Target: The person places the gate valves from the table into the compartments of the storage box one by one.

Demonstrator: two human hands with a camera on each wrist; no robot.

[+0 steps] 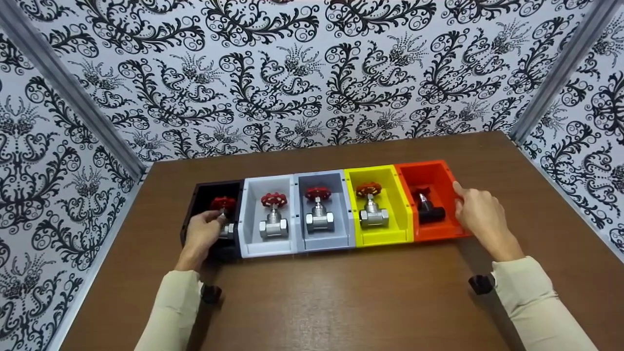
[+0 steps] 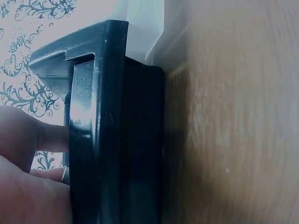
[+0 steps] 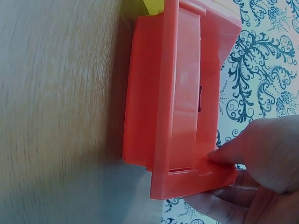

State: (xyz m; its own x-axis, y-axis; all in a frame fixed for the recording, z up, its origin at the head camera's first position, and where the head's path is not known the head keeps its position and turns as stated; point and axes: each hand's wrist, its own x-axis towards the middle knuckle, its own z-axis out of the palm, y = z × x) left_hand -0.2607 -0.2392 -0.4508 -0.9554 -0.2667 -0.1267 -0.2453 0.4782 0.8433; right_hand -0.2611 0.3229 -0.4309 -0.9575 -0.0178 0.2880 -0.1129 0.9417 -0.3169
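Note:
Five joined bins stand in a row on the table. My left hand (image 1: pixel 202 231) reaches into the black bin (image 1: pixel 197 197) at the left end and pinches the stem of a gate valve (image 1: pixel 224 204) with a red handwheel. In the left wrist view the black bin's wall (image 2: pixel 100 140) hides the fingertips. At the other end my right hand (image 1: pixel 482 214) grips the side wall of the red bin (image 1: pixel 441 175), thumb inside and fingers outside, as the right wrist view shows. Inside that bin lies a dark valve (image 1: pixel 430 210) with a red handle.
Between the end bins, the white bin (image 1: pixel 251 243), grey bin (image 1: pixel 302 183) and yellow bin (image 1: pixel 399 204) each hold a silver valve with a red or orange-red handwheel. The brown table (image 1: pixel 341 297) extends in front. Patterned walls (image 1: pixel 312 73) enclose the back and sides.

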